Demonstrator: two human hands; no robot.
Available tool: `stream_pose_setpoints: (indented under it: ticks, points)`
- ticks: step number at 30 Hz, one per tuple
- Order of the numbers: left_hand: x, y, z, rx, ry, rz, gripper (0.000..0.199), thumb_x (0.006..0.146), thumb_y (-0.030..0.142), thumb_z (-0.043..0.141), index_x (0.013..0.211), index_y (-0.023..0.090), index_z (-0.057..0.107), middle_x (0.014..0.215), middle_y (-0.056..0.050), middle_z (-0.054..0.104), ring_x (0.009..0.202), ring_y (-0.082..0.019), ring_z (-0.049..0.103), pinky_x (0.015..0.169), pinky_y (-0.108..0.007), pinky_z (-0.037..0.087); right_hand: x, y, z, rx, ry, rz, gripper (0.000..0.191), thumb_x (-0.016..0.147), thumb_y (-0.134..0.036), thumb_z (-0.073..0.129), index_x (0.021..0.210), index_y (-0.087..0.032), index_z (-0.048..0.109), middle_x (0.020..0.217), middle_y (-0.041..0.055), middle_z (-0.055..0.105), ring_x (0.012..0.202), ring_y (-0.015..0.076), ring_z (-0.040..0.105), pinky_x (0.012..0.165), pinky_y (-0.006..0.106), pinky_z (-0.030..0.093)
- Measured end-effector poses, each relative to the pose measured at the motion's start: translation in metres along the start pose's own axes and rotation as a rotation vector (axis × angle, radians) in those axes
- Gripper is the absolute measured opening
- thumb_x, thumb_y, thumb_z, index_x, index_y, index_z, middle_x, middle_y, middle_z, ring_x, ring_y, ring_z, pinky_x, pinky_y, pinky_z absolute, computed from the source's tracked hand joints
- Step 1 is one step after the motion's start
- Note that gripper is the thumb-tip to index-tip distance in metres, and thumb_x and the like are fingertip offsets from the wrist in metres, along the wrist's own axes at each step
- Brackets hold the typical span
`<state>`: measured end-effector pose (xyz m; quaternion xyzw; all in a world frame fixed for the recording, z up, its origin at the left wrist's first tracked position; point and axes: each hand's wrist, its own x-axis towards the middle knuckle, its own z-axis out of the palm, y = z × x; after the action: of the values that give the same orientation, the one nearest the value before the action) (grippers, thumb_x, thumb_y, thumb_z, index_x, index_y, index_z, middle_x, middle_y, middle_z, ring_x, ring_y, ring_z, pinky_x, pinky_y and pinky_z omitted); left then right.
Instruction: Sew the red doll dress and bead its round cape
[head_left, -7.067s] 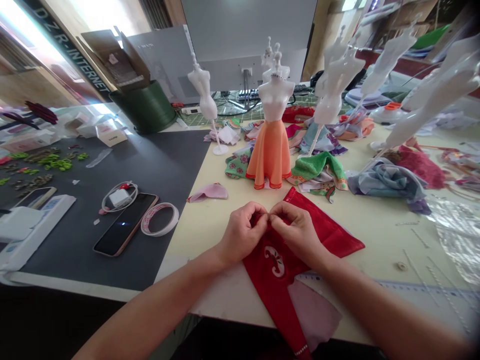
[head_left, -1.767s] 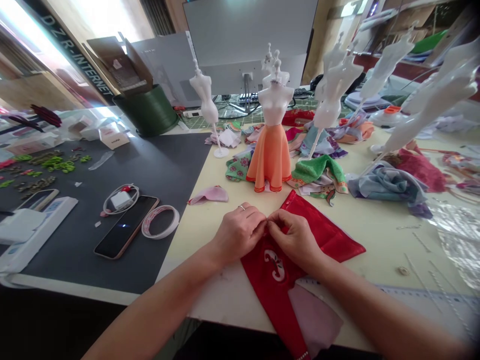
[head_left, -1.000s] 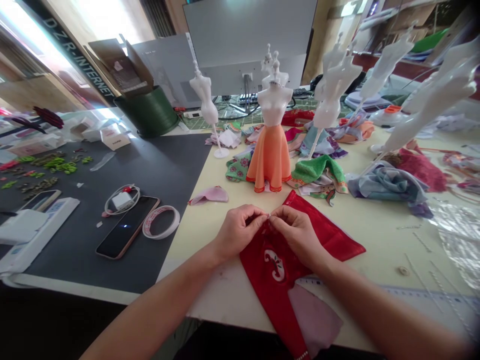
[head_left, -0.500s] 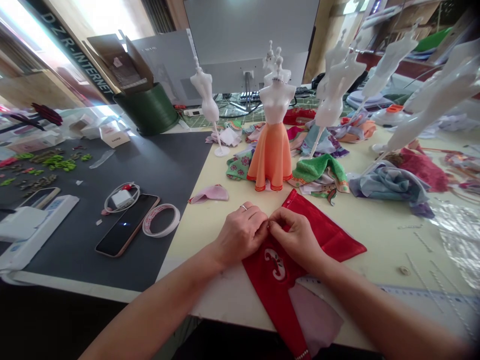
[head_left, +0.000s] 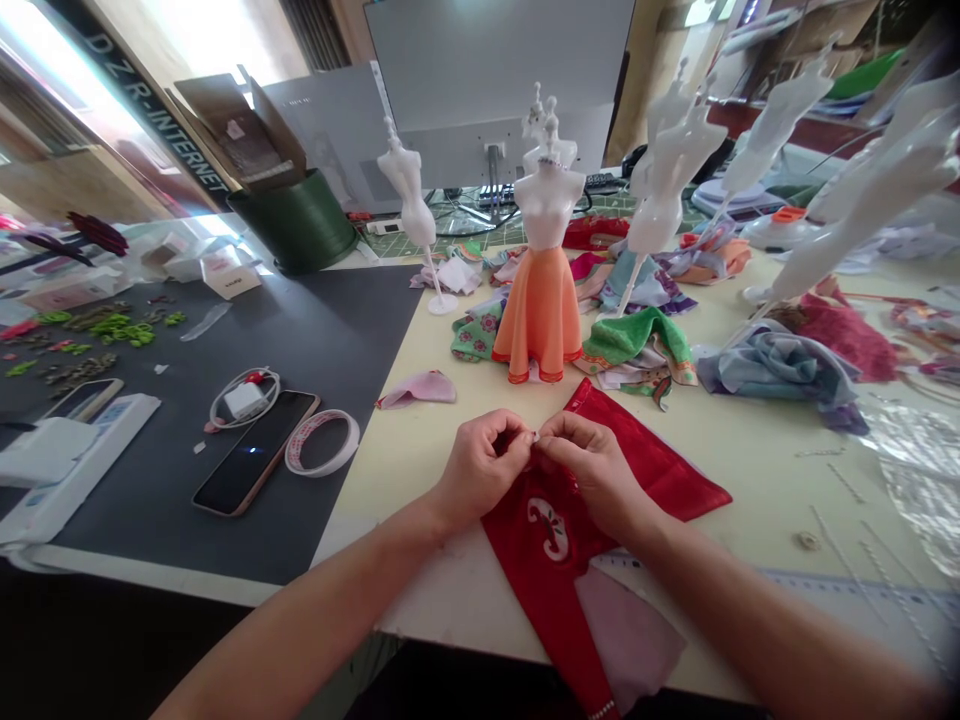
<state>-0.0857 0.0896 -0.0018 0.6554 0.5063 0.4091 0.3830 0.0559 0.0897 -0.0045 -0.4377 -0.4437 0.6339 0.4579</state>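
Note:
Both my hands pinch the upper edge of a red cloth piece point(head_left: 551, 600) with a white paisley patch point(head_left: 550, 530) on it. My left hand point(head_left: 484, 465) has thumb and forefinger pressed together at the edge. Right beside it, my right hand point(head_left: 589, 460) pinches the same spot, fingertips almost touching the left ones. A tiny pale bit shows between the fingertips, too small to name. Part of the red cloth spreads out to the right behind my right hand, and its pale pink underside point(head_left: 630, 625) shows near the table's front edge.
Ahead stands a small dress form point(head_left: 550, 195) in an orange skirt point(head_left: 538, 315), among other white forms and fabric scraps point(head_left: 637, 345). To the left lie a phone point(head_left: 255, 455), a tape roll point(head_left: 322, 443) and a charger. A ruler point(head_left: 832, 590) and bead strands lie right.
My left hand has rolled its fingers, opening a gap between thumb and curled forefinger. My right fingers have shifted slightly upward at the cloth's edge.

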Motion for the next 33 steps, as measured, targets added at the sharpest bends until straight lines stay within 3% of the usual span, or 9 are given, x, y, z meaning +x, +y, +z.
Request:
stream_pose_setpoints:
  ticks: [5, 14, 25, 28, 33]
  points:
    - [0.0008, -0.0009, -0.0007, -0.008, 0.046, 0.0, 0.015, 0.08, 0.023, 0.051, 0.067, 0.015, 0.054, 0.058, 0.002, 0.057, 0.052, -0.009, 0.05, 0.05, -0.019, 0.041, 0.0005, 0.0015, -0.0016, -0.05, -0.006, -0.033, 0.016, 0.07, -0.031, 0.062, 0.065, -0.017, 0.055, 0.058, -0.0018, 0.054, 0.054, 0.0105, 0.048, 0.051, 0.022, 0.04]
    - [0.0004, -0.0053, -0.0003, 0.328, 0.148, 0.27, 0.016, 0.082, 0.018, 0.049, 0.067, 0.017, 0.053, 0.066, -0.001, 0.058, 0.063, -0.012, 0.053, 0.06, -0.025, 0.043, -0.0011, 0.0025, -0.0014, -0.3, 0.071, -0.217, 0.013, 0.075, -0.029, 0.059, 0.07, -0.017, 0.059, 0.066, 0.0011, 0.059, 0.062, 0.0136, 0.054, 0.057, 0.023, 0.044]
    - [0.0003, -0.0096, 0.0014, 0.468, 0.149, 0.486, 0.014, 0.084, 0.015, 0.046, 0.071, 0.018, 0.052, 0.066, -0.002, 0.056, 0.065, -0.015, 0.05, 0.064, -0.028, 0.043, 0.0024, 0.0082, -0.0013, -0.319, 0.078, -0.246, 0.011, 0.071, -0.026, 0.057, 0.065, -0.017, 0.056, 0.062, 0.0002, 0.057, 0.058, 0.0128, 0.05, 0.054, 0.023, 0.041]
    - [-0.0006, -0.0092, 0.0038, 0.453, 0.162, 0.466, 0.014, 0.083, 0.015, 0.046, 0.07, 0.018, 0.051, 0.066, -0.002, 0.056, 0.065, -0.015, 0.05, 0.064, -0.028, 0.042, 0.003, 0.0073, -0.0006, -0.253, 0.076, -0.194, 0.01, 0.068, -0.025, 0.057, 0.062, -0.018, 0.054, 0.059, -0.0017, 0.053, 0.055, 0.0112, 0.046, 0.051, 0.022, 0.038]
    - [-0.003, -0.0042, 0.0086, 0.346, 0.168, 0.252, 0.014, 0.081, 0.017, 0.049, 0.067, 0.017, 0.051, 0.065, 0.0, 0.056, 0.059, -0.012, 0.051, 0.057, -0.024, 0.041, 0.0035, 0.0065, 0.0016, -0.082, 0.075, -0.102, 0.01, 0.064, -0.024, 0.059, 0.061, -0.017, 0.053, 0.058, -0.0034, 0.049, 0.053, 0.009, 0.041, 0.049, 0.021, 0.033]
